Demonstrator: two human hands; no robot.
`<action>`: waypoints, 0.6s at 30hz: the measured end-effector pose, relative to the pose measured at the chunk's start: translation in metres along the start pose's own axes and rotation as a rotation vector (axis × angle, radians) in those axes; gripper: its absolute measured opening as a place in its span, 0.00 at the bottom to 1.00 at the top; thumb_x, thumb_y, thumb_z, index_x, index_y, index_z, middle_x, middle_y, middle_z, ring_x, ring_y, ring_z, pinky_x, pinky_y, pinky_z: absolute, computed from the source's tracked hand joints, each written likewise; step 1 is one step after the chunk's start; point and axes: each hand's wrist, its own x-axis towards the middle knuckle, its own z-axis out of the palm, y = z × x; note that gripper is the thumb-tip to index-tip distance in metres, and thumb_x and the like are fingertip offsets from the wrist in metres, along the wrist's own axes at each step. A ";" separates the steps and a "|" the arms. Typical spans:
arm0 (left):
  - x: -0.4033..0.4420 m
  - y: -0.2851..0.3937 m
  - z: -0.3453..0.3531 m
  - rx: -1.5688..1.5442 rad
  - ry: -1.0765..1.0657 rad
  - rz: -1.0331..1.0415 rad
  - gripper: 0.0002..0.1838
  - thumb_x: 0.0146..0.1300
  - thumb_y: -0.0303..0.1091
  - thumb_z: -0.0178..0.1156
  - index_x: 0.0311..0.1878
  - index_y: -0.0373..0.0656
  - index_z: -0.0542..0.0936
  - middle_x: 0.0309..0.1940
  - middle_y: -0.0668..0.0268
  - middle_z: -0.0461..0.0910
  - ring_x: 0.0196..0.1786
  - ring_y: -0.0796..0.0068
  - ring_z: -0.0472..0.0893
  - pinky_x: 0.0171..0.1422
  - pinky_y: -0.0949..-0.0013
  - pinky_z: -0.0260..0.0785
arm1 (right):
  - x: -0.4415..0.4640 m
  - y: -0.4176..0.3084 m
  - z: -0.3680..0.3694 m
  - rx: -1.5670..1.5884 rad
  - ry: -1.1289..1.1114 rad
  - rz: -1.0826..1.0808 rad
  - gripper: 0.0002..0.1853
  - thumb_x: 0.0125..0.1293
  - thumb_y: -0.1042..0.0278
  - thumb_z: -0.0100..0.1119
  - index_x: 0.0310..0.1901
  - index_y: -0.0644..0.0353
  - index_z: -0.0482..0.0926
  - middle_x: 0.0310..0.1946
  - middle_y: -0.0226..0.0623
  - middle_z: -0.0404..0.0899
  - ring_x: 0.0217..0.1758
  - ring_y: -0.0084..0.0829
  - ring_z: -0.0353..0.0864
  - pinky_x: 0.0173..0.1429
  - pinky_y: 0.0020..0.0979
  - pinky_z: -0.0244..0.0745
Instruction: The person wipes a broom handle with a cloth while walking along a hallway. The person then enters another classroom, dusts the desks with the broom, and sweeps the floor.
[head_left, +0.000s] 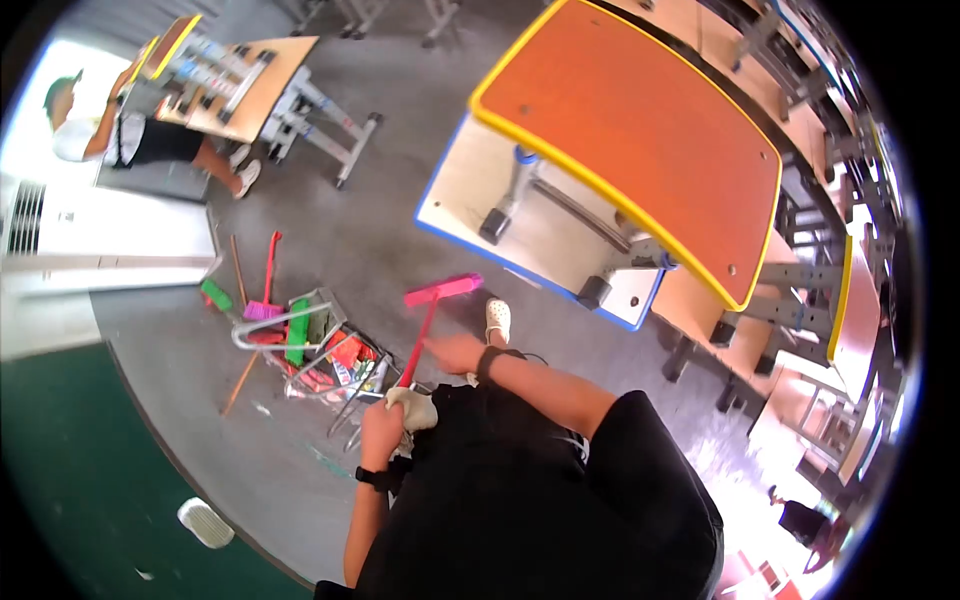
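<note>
A broom with a pink head [443, 290] and a red handle [420, 340] slants down toward my body. My right hand [456, 353] has its fingers closed at the handle, partway along it. Lower down, my left hand [381, 432] is shut on an off-white cloth [412, 407], bunched around or against the handle's near end; the exact contact is hidden. A dark band circles each wrist.
On the left floor lie a metal frame [240, 335], a green dustpan-like piece [298, 330] and another red-handled broom [271, 268]. Stacked desks [630, 130] stand to the right. A person [150, 135] stands by desks at upper left. A white eraser-like block [206, 523] is on the green board.
</note>
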 end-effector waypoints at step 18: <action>0.192 0.108 -0.063 0.315 -0.685 0.395 0.20 0.64 0.39 0.58 0.44 0.27 0.82 0.29 0.46 0.83 0.35 0.57 0.86 0.44 0.59 0.74 | 0.067 0.029 -0.011 0.040 0.512 0.340 0.11 0.53 0.54 0.68 0.35 0.47 0.84 0.30 0.33 0.84 0.40 0.41 0.86 0.41 0.48 0.78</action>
